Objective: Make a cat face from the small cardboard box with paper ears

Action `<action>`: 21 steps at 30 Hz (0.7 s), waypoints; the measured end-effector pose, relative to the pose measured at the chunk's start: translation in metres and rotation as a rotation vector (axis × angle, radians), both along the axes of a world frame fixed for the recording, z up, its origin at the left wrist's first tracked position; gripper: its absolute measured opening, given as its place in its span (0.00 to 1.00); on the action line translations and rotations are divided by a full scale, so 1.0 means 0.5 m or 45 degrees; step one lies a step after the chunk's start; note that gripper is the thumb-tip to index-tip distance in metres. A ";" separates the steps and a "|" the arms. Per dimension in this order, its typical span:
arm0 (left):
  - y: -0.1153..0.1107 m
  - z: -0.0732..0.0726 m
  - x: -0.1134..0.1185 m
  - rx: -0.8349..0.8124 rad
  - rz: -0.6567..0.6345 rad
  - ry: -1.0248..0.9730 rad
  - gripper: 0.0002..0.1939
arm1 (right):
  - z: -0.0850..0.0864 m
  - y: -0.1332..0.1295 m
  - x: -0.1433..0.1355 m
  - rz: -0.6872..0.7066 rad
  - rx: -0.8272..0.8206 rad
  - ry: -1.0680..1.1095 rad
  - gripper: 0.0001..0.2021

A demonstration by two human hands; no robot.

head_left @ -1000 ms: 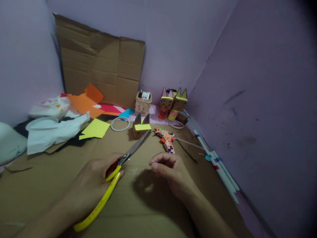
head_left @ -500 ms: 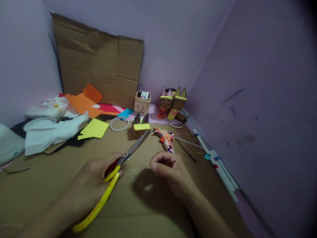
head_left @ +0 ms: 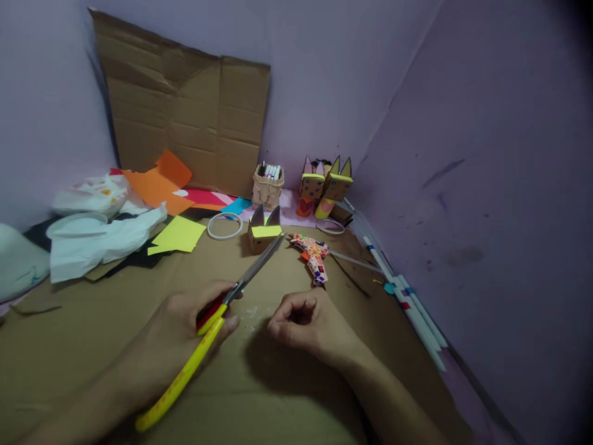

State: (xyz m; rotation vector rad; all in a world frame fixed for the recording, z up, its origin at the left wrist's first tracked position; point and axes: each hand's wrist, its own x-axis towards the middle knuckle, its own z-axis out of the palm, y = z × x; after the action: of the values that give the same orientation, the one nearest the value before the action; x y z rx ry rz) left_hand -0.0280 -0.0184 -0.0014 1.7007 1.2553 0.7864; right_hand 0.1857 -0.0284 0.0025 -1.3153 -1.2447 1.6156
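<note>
My left hand (head_left: 169,330) is closed around a pair of scissors (head_left: 192,364) with yellow handles. Their blades look closed and point away to the upper right, overlapping the small cardboard box (head_left: 264,241) in view. Something red (head_left: 210,310) shows between hand and handle; I cannot tell what it is. That box bears dark pointed ears and a yellow strip. To the right, my right hand (head_left: 317,327) hovers over the cardboard with fingers curled to the thumb; anything pinched there is hidden. Just beyond it lies a glue gun (head_left: 312,253) in a flowery pattern.
Yellow paper (head_left: 178,235), orange paper (head_left: 160,185) and white sheeting (head_left: 102,244) are heaped at left. A marker holder (head_left: 267,188), a tape ring (head_left: 225,227) and two eared cardboard figures (head_left: 340,185) stand behind. White paper tubes (head_left: 421,321) line the right wall.
My right hand has moved slightly left, toward the scissors, and its fingers have curled in closer. The left hand keeps its hold on the scissors. The camera view has shifted a little.
</note>
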 end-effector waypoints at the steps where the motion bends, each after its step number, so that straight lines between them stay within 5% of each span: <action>1: -0.001 -0.001 0.002 -0.040 -0.005 -0.018 0.10 | -0.001 -0.002 -0.004 0.041 -0.017 0.012 0.12; 16: -0.018 -0.001 0.037 -0.765 -0.089 -0.444 0.26 | -0.024 -0.013 -0.037 0.175 -0.097 0.190 0.19; 21: -0.014 0.003 0.044 -0.832 -0.087 -0.480 0.26 | -0.028 -0.011 -0.033 0.181 -0.107 0.189 0.18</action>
State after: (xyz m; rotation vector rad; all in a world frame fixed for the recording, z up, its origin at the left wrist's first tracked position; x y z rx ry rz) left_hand -0.0059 -0.0253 0.0003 1.0068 1.0306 0.5381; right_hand 0.1692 -0.0341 -0.0114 -1.1550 -1.2144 1.8480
